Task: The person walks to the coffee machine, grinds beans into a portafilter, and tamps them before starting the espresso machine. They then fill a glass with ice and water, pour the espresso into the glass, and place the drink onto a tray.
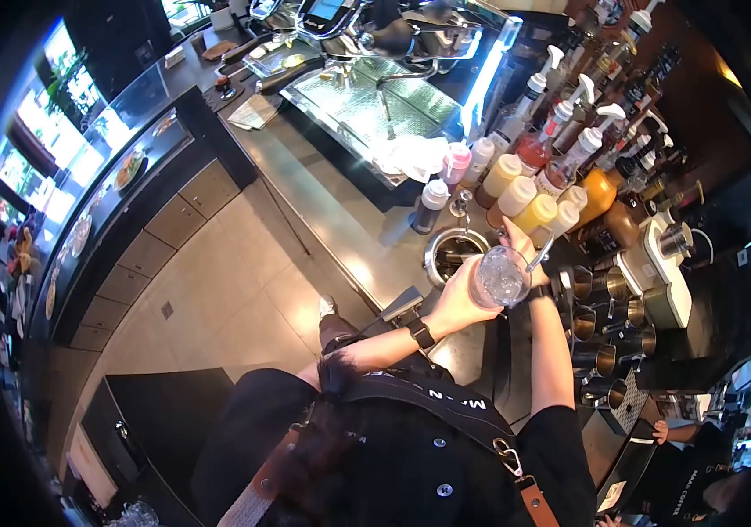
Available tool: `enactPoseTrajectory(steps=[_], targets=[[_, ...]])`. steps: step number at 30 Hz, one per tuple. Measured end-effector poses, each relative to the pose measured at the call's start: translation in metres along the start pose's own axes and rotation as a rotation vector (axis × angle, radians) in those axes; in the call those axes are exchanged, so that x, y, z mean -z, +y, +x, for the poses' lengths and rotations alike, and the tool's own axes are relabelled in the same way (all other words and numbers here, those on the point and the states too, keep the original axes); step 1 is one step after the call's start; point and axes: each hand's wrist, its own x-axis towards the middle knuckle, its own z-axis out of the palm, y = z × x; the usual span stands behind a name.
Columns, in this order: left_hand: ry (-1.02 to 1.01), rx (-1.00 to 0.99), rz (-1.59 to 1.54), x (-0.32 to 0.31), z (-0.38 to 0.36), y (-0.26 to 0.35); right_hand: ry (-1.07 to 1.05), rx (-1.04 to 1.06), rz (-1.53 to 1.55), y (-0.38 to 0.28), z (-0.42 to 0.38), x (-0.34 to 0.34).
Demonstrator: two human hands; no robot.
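My left hand [458,299] is wrapped around the side of a clear cup [500,276] with clear, glinting contents, perhaps ice. Just behind the cup, my right hand [518,242] has its fingers bent near the squeeze bottles, and the cup hides part of it. A shiny metal handle [541,251] stands at that hand; I cannot tell what tool it belongs to. Below the cup, a round steel well [431,260] is set into the counter, partly covered by my left hand. Close beyond my fingers are a cream squeeze bottle [517,195] and a yellow one [537,212].
Pump bottles [560,119] crowd the counter's back right. Several metal pitchers [599,358] stand to the right, beside a white machine [663,279]. An espresso machine [393,39] and its drip grate [419,101] lie ahead. Another person's hand [661,431] shows at lower right.
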Motion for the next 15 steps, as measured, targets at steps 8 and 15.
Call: enactPoseTrajectory(steps=[8,15], targets=[[0.186,0.084,0.141,0.059,-0.013,-0.025,0.186,-0.334,-0.145,-0.107,-0.111,0.042],[0.443,0.095,0.284,0.115,-0.016,-0.062,0.544,-0.543,0.097,-0.156,-0.188,0.019]])
